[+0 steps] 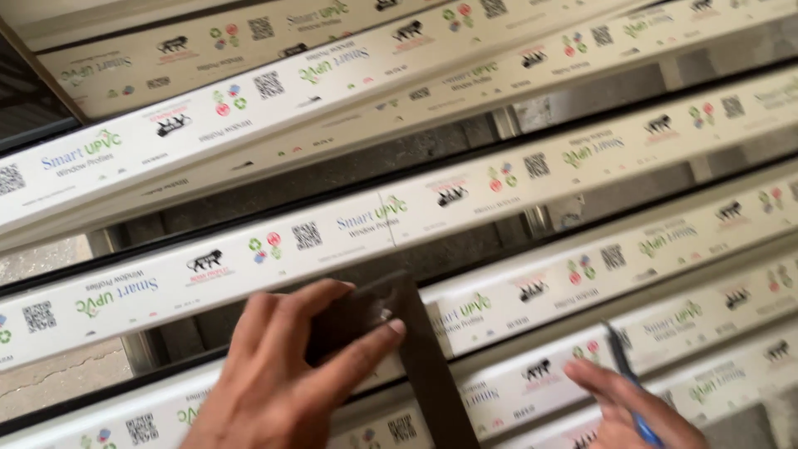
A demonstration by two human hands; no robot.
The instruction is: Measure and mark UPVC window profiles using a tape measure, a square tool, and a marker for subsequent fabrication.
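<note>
My left hand [278, 378] grips a dark metal try square [416, 349] and presses it down across a white plastic window profile [515, 291] covered in printed film. The square's dark blade runs toward the bottom edge of the view. At the lower right, my right hand [628, 403] holds a blue pen [628, 391] with its tip resting on a nearer white profile [665, 333], a short way right of the square.
Several long white profiles [249, 125] lie side by side, running diagonally across the view on a metal rack [141, 349]. Dark gaps between them show grey concrete floor [50, 374] below. The picture is blurred by motion.
</note>
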